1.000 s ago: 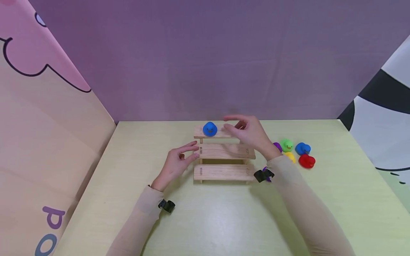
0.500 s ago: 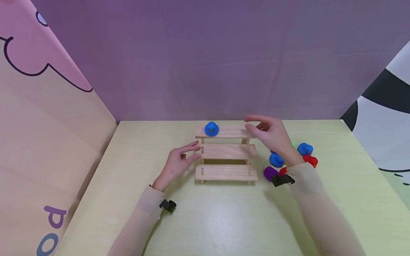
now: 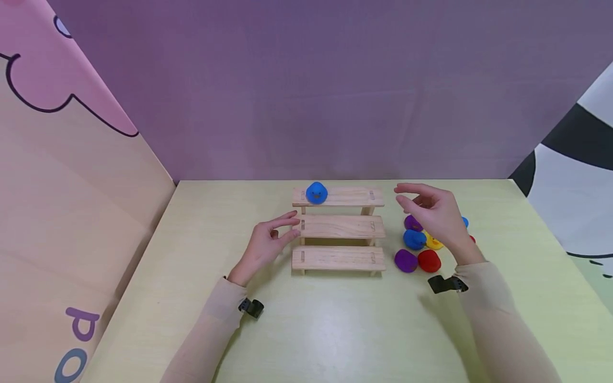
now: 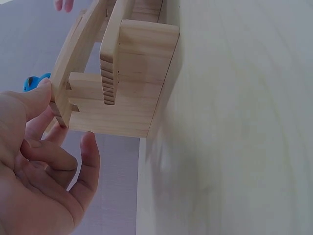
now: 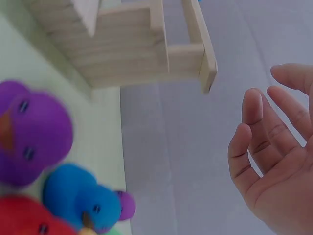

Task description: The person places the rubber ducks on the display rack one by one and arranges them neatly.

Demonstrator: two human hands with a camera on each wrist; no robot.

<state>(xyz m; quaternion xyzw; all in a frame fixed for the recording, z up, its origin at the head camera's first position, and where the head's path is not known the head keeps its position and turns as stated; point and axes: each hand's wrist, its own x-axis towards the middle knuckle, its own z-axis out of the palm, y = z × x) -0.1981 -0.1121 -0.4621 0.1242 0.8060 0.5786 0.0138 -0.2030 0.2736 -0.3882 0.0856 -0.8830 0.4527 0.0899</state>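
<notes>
A three-step wooden stand (image 3: 342, 227) is at the middle of the table, a blue rubber duck (image 3: 316, 193) on the left of its top step. My left hand (image 3: 265, 242) pinches the left end of a step, thumb on one face and fingers beneath, as the left wrist view (image 4: 49, 161) shows. My right hand (image 3: 436, 213) hovers right of the stand with fingers loosely bent and nothing between them. Below it lie a purple duck (image 3: 406, 260), a red duck (image 3: 429, 261), a blue duck (image 3: 414, 239) and a yellow duck (image 3: 433, 240).
Another purple duck (image 3: 413, 223) sits behind that blue one. More ducks are partly hidden by the right hand and wrist. A purple cloth wall (image 3: 306, 96) rises at the table's (image 3: 325, 330) back edge, with printed panels at both sides.
My right hand has moved from beside the top step rightward and slightly nearer, over the ducks. The left hand keeps its place at the stand; the blue duck stays on the top step.
</notes>
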